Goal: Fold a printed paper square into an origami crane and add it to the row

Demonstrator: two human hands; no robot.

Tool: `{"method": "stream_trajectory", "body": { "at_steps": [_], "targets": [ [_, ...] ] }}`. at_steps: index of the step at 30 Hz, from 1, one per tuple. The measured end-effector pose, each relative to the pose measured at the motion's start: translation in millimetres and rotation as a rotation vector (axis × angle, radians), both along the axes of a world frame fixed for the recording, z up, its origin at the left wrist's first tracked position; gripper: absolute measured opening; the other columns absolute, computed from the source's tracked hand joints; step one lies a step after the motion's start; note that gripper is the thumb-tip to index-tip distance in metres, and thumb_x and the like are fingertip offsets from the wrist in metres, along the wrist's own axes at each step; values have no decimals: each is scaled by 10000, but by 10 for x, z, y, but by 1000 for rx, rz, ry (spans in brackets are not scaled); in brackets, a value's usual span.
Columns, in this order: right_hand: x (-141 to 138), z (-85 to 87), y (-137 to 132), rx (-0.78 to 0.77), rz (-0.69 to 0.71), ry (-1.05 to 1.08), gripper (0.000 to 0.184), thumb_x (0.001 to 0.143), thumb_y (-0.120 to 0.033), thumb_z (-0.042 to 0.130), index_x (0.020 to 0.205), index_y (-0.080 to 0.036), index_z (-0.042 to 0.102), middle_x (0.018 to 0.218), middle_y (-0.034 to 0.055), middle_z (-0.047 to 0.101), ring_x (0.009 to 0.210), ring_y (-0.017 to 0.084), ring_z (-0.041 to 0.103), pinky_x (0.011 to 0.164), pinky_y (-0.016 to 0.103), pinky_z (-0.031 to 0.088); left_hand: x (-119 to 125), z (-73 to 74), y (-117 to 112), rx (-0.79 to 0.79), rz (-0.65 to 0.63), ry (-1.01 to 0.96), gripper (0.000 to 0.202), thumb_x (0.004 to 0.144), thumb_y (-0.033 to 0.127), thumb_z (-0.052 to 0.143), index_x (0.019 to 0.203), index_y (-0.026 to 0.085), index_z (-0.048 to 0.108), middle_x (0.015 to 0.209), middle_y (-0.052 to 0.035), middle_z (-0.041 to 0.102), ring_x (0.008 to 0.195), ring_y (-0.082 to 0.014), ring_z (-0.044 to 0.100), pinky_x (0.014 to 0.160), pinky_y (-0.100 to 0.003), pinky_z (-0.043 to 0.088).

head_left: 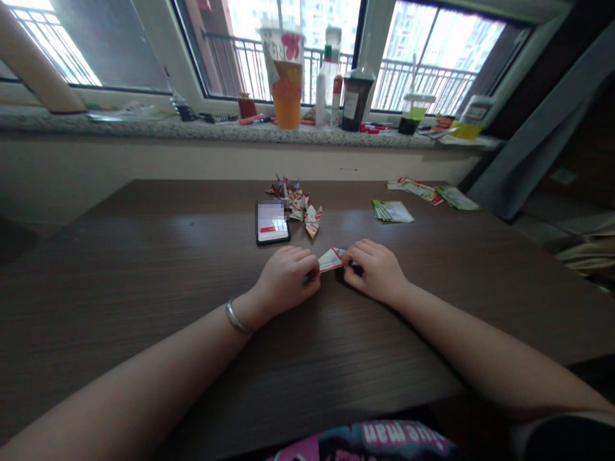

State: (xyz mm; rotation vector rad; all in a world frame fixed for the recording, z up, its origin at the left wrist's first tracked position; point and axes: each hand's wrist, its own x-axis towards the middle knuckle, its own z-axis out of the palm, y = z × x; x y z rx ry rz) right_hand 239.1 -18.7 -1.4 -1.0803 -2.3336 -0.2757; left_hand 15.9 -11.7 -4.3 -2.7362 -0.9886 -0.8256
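Between my two hands is a small folded piece of paper (330, 260), white with red edges. My left hand (289, 275), with a silver bangle at the wrist, pinches its left end. The fingers of my right hand (373, 269) are closed on its right end. Part of the paper is hidden by the fingers. Just beyond my left hand lies a phone (273, 232) with its screen lit. Beside the phone sits a cluster of folded paper pieces (298, 202), pointed and patterned in red and white; the nearest folded piece (312, 221) stands slightly apart.
Toward the back right of the dark wooden table (168, 256) rest a stack of paper cards (393, 211) and some coloured strips (418, 190). Along the windowsill (202, 130) stand a tall orange drink cup (287, 89), a clear bottle (324, 93), a dark cup (355, 102) and other clutter.
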Motion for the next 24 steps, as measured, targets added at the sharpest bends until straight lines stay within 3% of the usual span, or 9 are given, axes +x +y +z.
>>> {"method": "stream_trajectory", "body": {
  "at_steps": [8, 19, 24],
  "targets": [
    [115, 5, 42, -1, -25, -44, 69, 788, -177, 531, 754, -196, 587, 785, 54, 642, 760, 195, 543, 699, 301, 414, -70, -8, 53, -2, -17, 32, 78, 788, 171, 539, 714, 179, 560, 709, -20, 582, 670, -158, 498, 654, -300, 398],
    [223, -6, 102, 37, 137, -191, 118, 834, -185, 522, 835, -184, 639, 860, 58, 672, 799, 190, 559, 735, 297, 432, -111, -20, 71, 84, -111, 198, 139, 863, 188, 502, 750, 184, 582, 785, -29, 589, 720, -165, 503, 671, -304, 395],
    [273, -2, 128, 30, 148, -272, 151, 862, -209, 501, 835, -181, 646, 832, 60, 666, 795, 189, 555, 714, 297, 422, -125, -36, 74, 95, -123, 229, 158, 869, 193, 495, 745, 181, 592, 791, -36, 586, 738, -163, 506, 684, -299, 402]
  ]
}}
